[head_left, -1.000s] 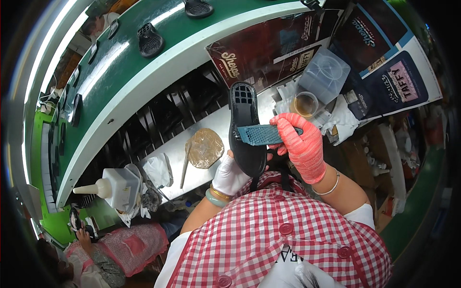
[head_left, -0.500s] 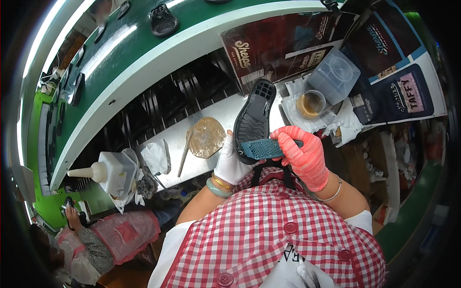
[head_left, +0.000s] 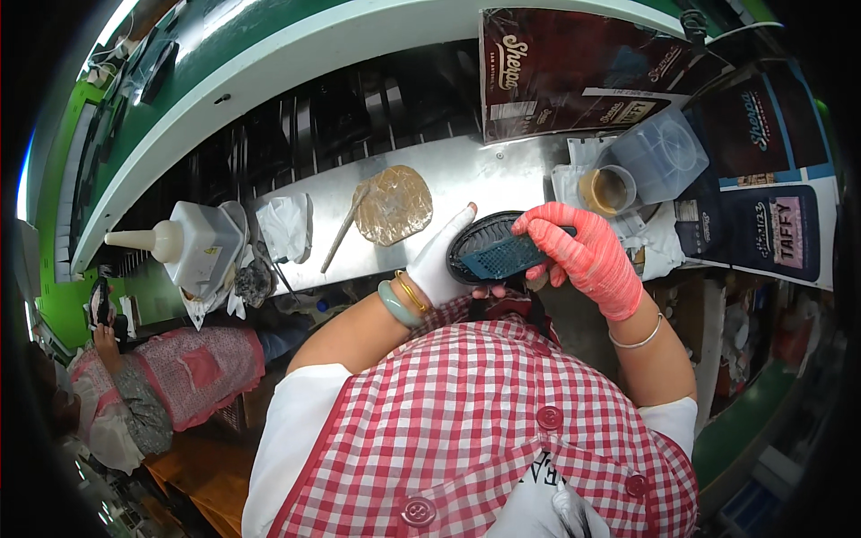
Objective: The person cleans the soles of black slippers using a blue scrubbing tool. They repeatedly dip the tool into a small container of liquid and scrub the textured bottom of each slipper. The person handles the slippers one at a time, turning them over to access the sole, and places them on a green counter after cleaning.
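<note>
My left hand [head_left: 439, 263], in a white glove with bare fingertips, grips a black shoe sole [head_left: 484, 229] from its left side and from below. The sole is tilted so that it looks short, with its ribbed inner face and raised rim turned up. Closed in my right hand [head_left: 587, 260], in a coral-pink glove, is a flat blue-green brush [head_left: 499, 258] with a dotted texture and a dark end. The brush lies across the near part of the sole, inside or against its rim; exact contact is hard to make out.
On the metal bench [head_left: 484, 170] sit a round brown pad [head_left: 395, 211] with a thin stick [head_left: 345, 235], a white spouted bottle [head_left: 193, 247], crumpled white cloth [head_left: 285, 229], a cup of amber liquid [head_left: 607, 191] and a clear container [head_left: 659, 157]. Behind runs a green conveyor [head_left: 260, 36]. Another person [head_left: 170, 377] sits at left.
The sole has been tipped, its far end lowered, so it appears much shorter. My right hand and the brush have shifted slightly up and right. The whole view has turned a little.
</note>
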### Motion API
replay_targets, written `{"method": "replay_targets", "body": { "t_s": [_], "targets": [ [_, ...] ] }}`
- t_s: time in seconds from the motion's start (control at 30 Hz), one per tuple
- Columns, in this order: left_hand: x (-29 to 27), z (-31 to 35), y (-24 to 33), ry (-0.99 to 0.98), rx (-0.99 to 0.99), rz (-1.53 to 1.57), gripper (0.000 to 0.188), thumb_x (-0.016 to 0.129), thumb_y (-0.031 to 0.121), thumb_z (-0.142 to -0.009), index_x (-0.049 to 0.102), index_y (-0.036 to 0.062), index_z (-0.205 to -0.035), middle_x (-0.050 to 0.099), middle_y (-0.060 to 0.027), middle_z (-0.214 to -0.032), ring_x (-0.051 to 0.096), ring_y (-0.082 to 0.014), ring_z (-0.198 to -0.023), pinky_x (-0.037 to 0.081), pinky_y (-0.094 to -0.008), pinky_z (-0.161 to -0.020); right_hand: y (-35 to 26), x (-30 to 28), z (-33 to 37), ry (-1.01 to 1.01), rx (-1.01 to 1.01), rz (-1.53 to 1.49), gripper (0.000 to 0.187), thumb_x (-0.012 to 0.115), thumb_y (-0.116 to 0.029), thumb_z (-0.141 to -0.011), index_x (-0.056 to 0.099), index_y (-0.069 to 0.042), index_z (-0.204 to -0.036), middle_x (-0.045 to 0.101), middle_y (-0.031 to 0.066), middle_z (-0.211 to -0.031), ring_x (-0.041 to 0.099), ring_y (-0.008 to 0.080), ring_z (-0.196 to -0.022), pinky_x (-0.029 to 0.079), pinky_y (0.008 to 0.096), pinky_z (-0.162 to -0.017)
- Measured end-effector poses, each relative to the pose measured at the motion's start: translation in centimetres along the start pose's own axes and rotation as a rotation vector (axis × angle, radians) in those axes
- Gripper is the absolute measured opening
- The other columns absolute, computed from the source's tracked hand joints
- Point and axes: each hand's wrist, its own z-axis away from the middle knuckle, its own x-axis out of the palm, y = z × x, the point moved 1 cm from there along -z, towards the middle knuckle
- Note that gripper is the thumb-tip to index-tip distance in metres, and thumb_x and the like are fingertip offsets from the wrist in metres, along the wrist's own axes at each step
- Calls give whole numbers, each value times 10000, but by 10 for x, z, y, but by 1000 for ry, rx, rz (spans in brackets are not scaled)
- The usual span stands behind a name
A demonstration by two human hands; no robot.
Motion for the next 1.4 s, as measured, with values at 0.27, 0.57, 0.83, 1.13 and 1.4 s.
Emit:
{"method": "replay_targets", "body": {
  "t_s": [0.27,0.57,0.83,1.13,1.4],
  "targets": [
    [-26,-3,10,-63,-87,-297,558,339,502,-929,556,5,-1056,645,-171,-779,605,-296,-487,406,-283,-310,0,6,-21,-55,91,45,287,594,-280,-862,638,-26,-988,640,29,-808,579,51,-542,398,170,-433],
    [-40,-13,23,-120,-375,-184,614,319,527,-921,557,-28,-1037,628,-213,-740,593,-316,-495,366,-281,-300,5,-7,-19,-78,110,51,270,604,-277,-838,662,-32,-937,638,27,-789,569,62,-531,397,180,-454],
    [-41,-24,34,-200,-456,-191,468,449,419,-922,599,-23,-955,654,-141,-764,600,-187,-544,437,-278,-396,4,-23,-9,-84,133,92,249,602,-267,-823,667,-47,-921,631,25,-764,561,62,-529,397,176,-466],
    [-28,-31,36,245,-345,-198,535,427,427,-911,591,-80,-956,640,-183,-708,566,-216,-428,422,-300,-328,-1,-41,8,-58,146,121,243,589,-254,-832,670,-47,-930,629,11,-776,567,58,-543,398,181,-474],
    [-42,-27,45,-32,-363,-277,621,406,456,-901,571,-142,-935,601,-274,-672,543,-325,-377,402,-325,-274,22,-64,35,58,211,143,229,604,-259,-829,680,-56,-903,589,-16,-723,561,50,-542,387,166,-485]
  ]
}}
